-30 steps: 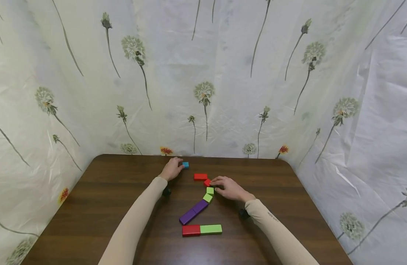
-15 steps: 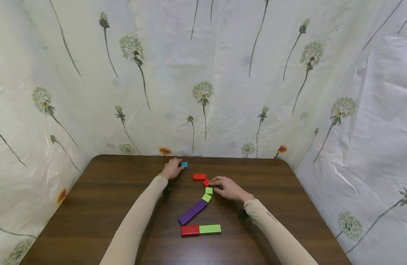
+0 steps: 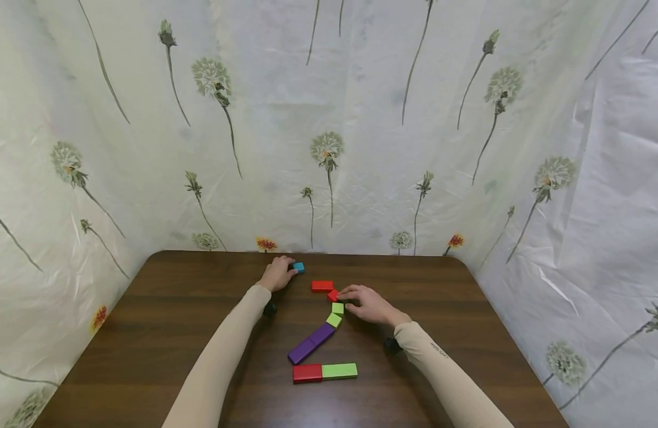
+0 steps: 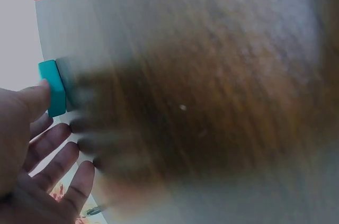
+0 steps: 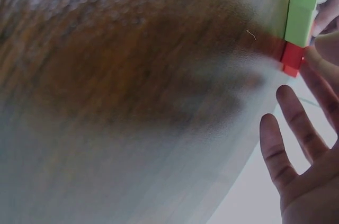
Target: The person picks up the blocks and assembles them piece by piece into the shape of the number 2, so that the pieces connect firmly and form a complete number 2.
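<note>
At the far side of the table my left hand point(image 3: 277, 273) pinches a small blue block point(image 3: 299, 268) at its left end. In the left wrist view the thumb lies against this block point(image 4: 53, 87), and the other fingers are spread below. My right hand point(image 3: 372, 304) rests by a bent row of blocks, its index fingertip touching a small red block point(image 3: 333, 295). In the right wrist view that red block point(image 5: 292, 54) is partly behind the finger, and the other fingers are extended.
A longer red block point(image 3: 322, 286) lies beyond the small red one. Green blocks point(image 3: 337, 309) and purple blocks point(image 3: 311, 344) continue the row towards me. Nearest me, a red block point(image 3: 307, 373) and a green block point(image 3: 339, 371) lie end to end. A flowered curtain point(image 3: 275, 119) surrounds the table.
The blue block has turned slightly in my left fingers. My right hand stays at the small red block, and the other blocks keep their places.
</note>
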Demonstrator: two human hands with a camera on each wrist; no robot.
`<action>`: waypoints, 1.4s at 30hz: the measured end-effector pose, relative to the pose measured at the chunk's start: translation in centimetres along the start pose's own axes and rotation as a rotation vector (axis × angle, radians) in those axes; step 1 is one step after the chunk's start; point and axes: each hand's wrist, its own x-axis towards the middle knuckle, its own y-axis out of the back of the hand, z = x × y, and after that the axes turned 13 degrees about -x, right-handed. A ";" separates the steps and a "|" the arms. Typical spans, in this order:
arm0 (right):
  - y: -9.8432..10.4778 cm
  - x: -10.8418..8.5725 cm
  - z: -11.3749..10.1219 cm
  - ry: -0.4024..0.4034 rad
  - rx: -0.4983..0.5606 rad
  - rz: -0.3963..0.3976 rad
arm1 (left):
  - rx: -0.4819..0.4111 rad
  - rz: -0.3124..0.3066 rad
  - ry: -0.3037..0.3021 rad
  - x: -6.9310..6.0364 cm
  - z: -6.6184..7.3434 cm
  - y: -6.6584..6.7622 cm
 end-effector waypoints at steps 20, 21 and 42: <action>0.1 0.0 -0.1 -0.006 0.018 -0.008 | -0.051 0.005 -0.020 -0.3 -0.3 0.0; 0.1 0.0 -0.1 -0.007 0.018 -0.010 | -0.051 0.002 -0.019 -0.4 -0.3 0.0; -0.1 0.1 0.1 -0.006 0.008 -0.007 | -0.050 -0.025 -0.128 -1.3 -0.9 -0.5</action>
